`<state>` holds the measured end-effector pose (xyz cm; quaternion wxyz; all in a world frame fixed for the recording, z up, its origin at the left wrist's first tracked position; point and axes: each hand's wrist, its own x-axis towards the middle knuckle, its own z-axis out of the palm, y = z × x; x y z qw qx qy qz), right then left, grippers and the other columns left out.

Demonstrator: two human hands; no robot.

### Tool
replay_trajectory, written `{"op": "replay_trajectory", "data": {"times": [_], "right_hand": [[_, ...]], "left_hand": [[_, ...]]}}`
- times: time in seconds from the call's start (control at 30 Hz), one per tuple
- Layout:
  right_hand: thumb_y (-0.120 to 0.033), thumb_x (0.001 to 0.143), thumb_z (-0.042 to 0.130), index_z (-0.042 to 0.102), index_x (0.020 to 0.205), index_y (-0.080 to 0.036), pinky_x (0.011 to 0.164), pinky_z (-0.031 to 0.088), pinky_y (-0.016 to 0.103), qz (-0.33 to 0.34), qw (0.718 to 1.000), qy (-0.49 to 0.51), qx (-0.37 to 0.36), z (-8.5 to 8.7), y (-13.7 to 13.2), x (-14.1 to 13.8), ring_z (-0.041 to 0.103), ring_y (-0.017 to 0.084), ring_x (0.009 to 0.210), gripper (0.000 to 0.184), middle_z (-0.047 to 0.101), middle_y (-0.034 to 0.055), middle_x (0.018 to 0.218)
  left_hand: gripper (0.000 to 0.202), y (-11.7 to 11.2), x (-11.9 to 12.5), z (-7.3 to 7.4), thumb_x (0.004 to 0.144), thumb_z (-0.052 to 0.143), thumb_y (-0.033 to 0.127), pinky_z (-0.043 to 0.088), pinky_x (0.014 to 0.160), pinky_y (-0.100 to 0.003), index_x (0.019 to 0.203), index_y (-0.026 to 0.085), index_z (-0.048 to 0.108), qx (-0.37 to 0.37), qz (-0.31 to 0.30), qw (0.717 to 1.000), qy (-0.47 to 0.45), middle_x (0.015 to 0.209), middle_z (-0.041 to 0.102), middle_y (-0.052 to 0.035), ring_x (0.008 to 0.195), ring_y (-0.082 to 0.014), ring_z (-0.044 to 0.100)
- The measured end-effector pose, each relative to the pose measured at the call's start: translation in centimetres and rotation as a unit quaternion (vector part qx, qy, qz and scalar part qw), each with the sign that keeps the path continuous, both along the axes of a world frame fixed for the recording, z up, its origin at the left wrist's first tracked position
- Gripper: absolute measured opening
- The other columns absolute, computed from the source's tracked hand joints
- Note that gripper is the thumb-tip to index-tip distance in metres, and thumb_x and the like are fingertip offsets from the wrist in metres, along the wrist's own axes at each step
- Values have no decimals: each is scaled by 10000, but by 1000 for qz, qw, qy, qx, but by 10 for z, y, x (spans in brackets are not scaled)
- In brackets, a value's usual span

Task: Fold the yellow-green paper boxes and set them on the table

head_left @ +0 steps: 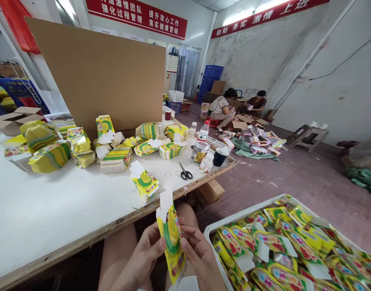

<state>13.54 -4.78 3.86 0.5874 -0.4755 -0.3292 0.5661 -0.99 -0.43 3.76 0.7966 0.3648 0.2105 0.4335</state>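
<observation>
Over my lap I hold a yellow and green printed carton (pixel 172 238), tilted, with its white end flaps standing up at the top. My left hand (pixel 149 252) grips its left side, thumb on the printed face. The fingers of my right hand (pixel 196 248) close on its right edge. Beyond the carton, a small stack of flat cartons (pixel 145 184) lies near the front edge of the white table (pixel 82 210). To my right, a white tub (pixel 208 234) is heaped with cartons (pixel 273 242) in the same print.
Bundles of flat cartons (pixel 117 157) line the table before a tall cardboard sheet (pixel 106 76). Black scissors (pixel 185 173), a glass jar (pixel 200 151), a dark mug (pixel 220 157) and a red-capped bottle (pixel 204 131) stand or lie toward the right corner. Two people (pixel 223 107) sit farther off beside scattered boxes.
</observation>
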Motion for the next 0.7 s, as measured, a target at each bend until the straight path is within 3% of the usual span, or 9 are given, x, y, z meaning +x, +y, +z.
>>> {"op": "replay_trajectory", "data": {"times": [0.1,0.27,0.43,0.5,0.57,0.63,0.7], "right_hand": [[-508,777,755,701,1028,-200,799,519,304,14,998,-55,10,-5,1,3,675,227,908,401,745,83,963],[-578,815,662,687,1061,-181,671,513,309,13,988,-154,30,-20,0,0,636,209,740,467,736,101,946],[-476,851,636,698,856,-207,681,429,269,-34,952,-299,60,-16,-4,-5,579,181,700,276,684,16,729],[-447,866,620,668,785,-209,646,405,253,-45,945,-319,63,-13,-5,-4,548,160,655,256,644,-8,679],[-435,876,610,629,758,-207,608,392,242,-59,942,-323,65,-13,-5,-3,514,142,610,257,601,-25,654],[-426,877,613,606,753,-207,589,384,239,-70,938,-332,69,-15,-5,-1,493,135,591,251,570,-33,645],[-416,873,620,620,805,-208,595,392,241,-79,935,-339,75,-19,-4,-1,510,140,610,219,585,-26,675]], "left_hand": [[510,2,-1,0,681,824,491,487,970,-392,1105,220,750,14,10,1000,20,1147,740,-133,1097,-315,654],[383,7,1,-5,707,817,448,541,765,-296,996,200,772,21,57,997,41,899,779,-91,838,-232,705],[339,6,7,-12,717,800,479,511,587,-225,819,160,749,17,106,992,69,693,749,-47,635,-166,666],[333,5,9,-12,743,786,455,527,615,-236,878,156,731,29,111,990,81,759,764,-59,680,-180,685],[382,3,11,-11,779,766,405,546,683,-253,1068,176,666,46,129,986,97,886,776,-74,782,-202,708],[501,1,11,-11,812,744,352,551,755,-273,1236,211,519,58,154,980,113,992,770,-84,871,-214,717],[566,-1,11,-13,834,723,326,552,798,-295,1282,236,389,61,168,977,121,1037,759,-94,907,-221,724]]}}
